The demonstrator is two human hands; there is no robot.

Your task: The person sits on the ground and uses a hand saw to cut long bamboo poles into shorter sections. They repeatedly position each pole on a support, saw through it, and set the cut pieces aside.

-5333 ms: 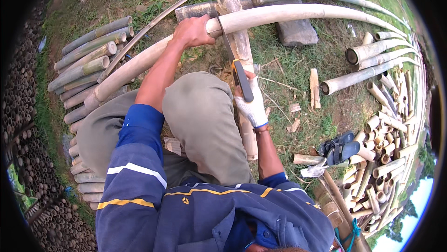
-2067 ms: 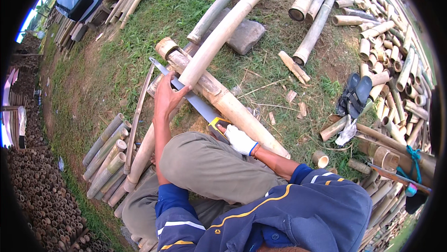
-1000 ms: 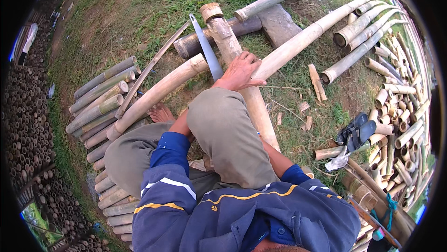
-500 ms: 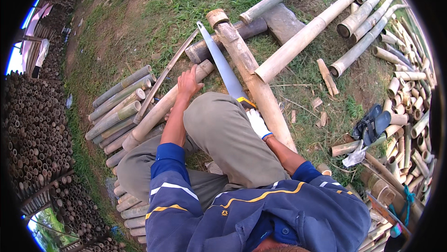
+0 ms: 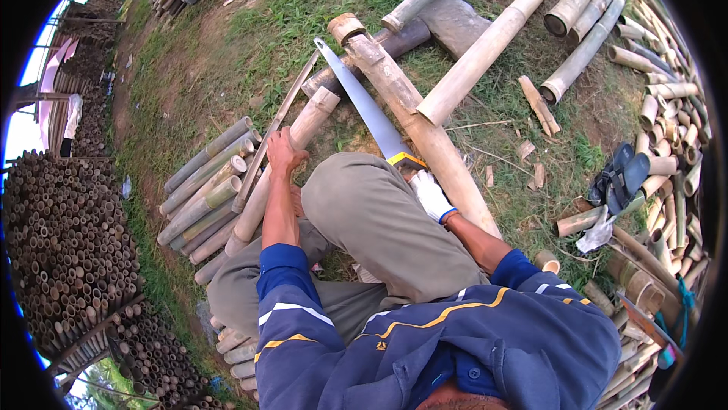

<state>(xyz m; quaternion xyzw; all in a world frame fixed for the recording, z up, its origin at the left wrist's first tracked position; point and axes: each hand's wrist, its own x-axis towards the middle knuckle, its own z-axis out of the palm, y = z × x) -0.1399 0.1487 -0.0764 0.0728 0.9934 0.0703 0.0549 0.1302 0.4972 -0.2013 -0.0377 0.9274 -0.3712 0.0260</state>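
My bare left hand (image 5: 284, 151) is wrapped over a thick pale bamboo pole (image 5: 311, 117), a little below its far cut end. That pole slants over other bamboo pieces to the left of my knee. In a white glove, my right hand (image 5: 432, 196) closes round the handle of a handsaw (image 5: 368, 114), partly hidden by my raised knee. The saw's yellow-edged blade base is near my hand, and its grey blade points away to the far left. Just right of the saw lies a long bamboo post (image 5: 432, 137) with a collar at its far end.
A dark log (image 5: 394, 42) lies crosswise beneath the post, beside a flat stone (image 5: 455, 27). Cut bamboo lengths (image 5: 212, 183) are stacked at left. Long poles (image 5: 500, 39) lie at the far right. Sandals (image 5: 622, 175) sit near a bamboo heap at right.
My left hand is now farther from the bamboo pole's far end than before. My right hand still holds the saw. The whole view has shifted slightly.
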